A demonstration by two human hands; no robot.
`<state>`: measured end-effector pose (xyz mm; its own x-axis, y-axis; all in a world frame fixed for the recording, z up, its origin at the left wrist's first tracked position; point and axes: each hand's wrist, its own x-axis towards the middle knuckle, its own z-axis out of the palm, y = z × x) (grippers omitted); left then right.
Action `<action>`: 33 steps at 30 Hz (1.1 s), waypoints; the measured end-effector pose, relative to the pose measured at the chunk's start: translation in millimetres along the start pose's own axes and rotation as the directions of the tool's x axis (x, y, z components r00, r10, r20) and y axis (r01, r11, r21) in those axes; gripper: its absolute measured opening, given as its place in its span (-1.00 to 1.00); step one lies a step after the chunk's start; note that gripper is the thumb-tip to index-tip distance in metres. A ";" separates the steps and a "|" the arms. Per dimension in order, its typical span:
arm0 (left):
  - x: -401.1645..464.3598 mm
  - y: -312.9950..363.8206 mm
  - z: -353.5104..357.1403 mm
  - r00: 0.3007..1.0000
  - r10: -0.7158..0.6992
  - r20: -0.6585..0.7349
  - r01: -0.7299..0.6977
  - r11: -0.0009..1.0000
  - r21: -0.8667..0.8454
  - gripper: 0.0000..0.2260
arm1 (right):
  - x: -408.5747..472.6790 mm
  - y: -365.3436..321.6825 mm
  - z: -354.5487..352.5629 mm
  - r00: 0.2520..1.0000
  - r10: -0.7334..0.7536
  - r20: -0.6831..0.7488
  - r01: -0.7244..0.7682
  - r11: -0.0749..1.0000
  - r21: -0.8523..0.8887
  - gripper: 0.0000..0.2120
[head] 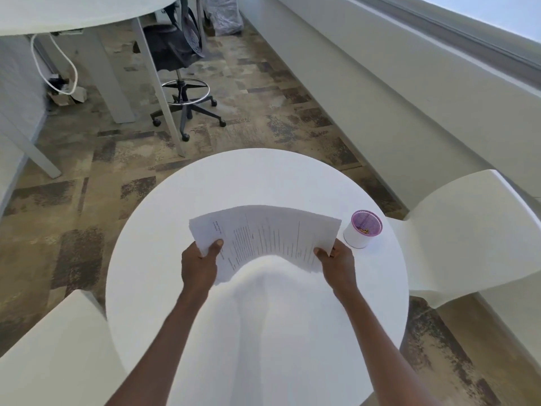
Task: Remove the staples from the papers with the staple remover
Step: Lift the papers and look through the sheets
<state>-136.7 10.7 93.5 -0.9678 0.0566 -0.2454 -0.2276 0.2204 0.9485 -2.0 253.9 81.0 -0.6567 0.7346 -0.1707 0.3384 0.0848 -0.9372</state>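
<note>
A bundle of printed white papers [265, 232] is held above the round white table [254, 177], bowed upward in the middle. My left hand [199, 266] grips its left end with the thumb on top. My right hand [338, 263] grips its right end the same way. I cannot make out any staple on the sheets. No staple remover shows anywhere in the view.
A small white cup [363, 228] with a purple inside and something small in it stands on the table right of the papers. White chairs sit at the right [468, 230] and lower left [55, 356]. A black office stool [181, 83] and a desk stand beyond.
</note>
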 end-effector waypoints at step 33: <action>-11.5 -56.5 -2.1 0.990 0.024 0.142 -0.018 0.999 -0.043 -0.70 | -0.9 36.4 -12.5 0.988 0.034 0.148 -0.060 0.983 0.174 -0.66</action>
<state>-113.0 -4.5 43.1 -0.9479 0.1996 -0.2483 -0.2144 0.1769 0.9606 19.3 264.7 50.9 -0.7373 0.6294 -0.2455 0.2544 -0.0779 -0.9639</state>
